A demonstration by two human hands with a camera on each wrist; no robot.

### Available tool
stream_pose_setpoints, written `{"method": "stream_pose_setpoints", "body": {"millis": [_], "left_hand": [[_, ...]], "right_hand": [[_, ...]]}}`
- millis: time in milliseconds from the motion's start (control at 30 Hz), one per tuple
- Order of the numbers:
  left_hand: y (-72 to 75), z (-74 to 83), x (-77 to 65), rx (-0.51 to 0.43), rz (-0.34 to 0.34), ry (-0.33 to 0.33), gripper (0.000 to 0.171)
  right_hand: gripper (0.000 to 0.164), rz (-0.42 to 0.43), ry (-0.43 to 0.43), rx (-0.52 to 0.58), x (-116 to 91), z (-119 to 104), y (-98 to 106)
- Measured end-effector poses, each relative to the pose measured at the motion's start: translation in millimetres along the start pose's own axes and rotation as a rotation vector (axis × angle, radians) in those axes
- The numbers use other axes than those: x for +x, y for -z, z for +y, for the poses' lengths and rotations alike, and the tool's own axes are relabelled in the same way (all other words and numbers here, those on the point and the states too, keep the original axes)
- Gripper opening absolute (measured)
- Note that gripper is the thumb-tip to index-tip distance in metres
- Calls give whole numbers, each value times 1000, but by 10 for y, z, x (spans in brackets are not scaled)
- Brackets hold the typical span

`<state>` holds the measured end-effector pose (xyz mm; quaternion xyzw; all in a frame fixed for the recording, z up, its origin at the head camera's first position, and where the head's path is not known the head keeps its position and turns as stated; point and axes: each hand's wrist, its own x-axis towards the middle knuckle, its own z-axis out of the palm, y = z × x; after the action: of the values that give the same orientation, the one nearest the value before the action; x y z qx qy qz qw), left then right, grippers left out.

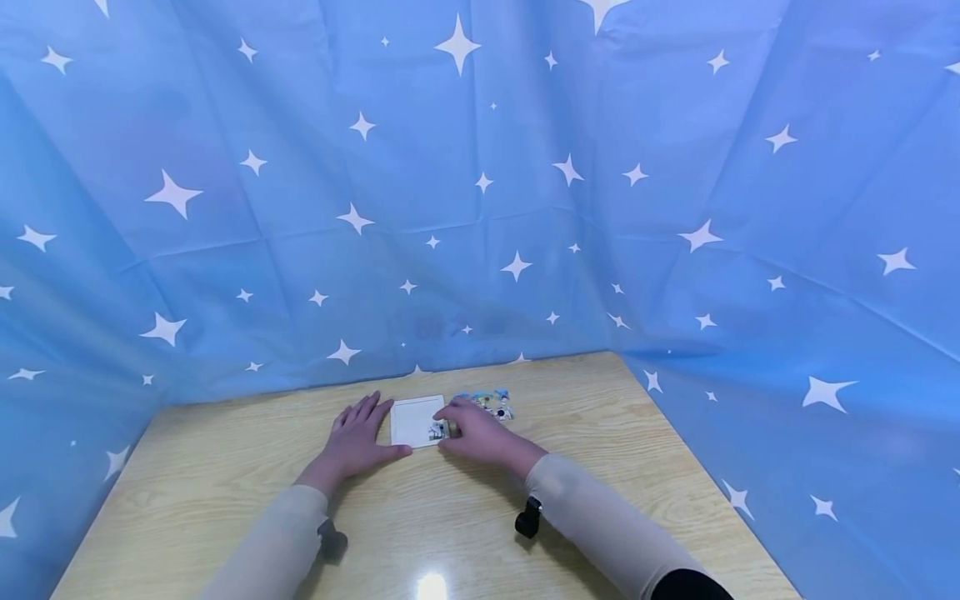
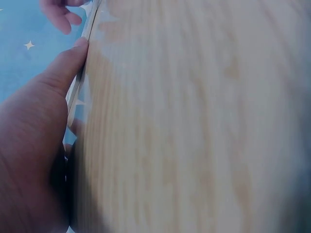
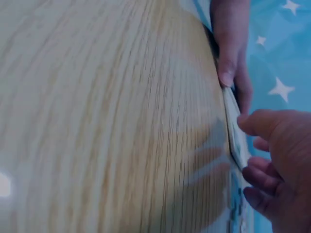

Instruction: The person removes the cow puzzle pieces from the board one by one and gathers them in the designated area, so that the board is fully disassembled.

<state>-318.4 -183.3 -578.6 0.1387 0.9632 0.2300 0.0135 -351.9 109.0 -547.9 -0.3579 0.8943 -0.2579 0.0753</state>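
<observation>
A flat white square puzzle tray (image 1: 413,420) lies on the table between the two hands, its thin edge visible in both wrist views. A printed puzzle piece (image 1: 437,431) sits in its near right corner. My left hand (image 1: 360,439) rests at the tray's left side, fingers extended and thumb (image 2: 73,60) against the near edge. Over the right side is my right hand (image 1: 480,432), its thumb and forefinger curved loosely around the printed corner. Nothing shows gripped between the right fingers (image 3: 262,177). The right hand partly hides several colourful puzzle pieces (image 1: 501,412).
The wooden table (image 1: 600,467) extends around the tray, with its back edge against a blue star-patterned cloth (image 1: 480,208). A dark wrist device (image 1: 528,518) hangs under the right sleeve, near the tabletop.
</observation>
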Motion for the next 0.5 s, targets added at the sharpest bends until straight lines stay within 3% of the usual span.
{"method": "stream_pose_setpoints", "body": {"millis": [167, 500], "left_hand": [[9, 2, 5, 5, -7, 4, 113], [23, 31, -6, 8, -5, 8, 112]], "right_hand": [[46, -22, 7, -60, 86, -37, -47], [42, -65, -22, -37, 138, -85, -55]]}}
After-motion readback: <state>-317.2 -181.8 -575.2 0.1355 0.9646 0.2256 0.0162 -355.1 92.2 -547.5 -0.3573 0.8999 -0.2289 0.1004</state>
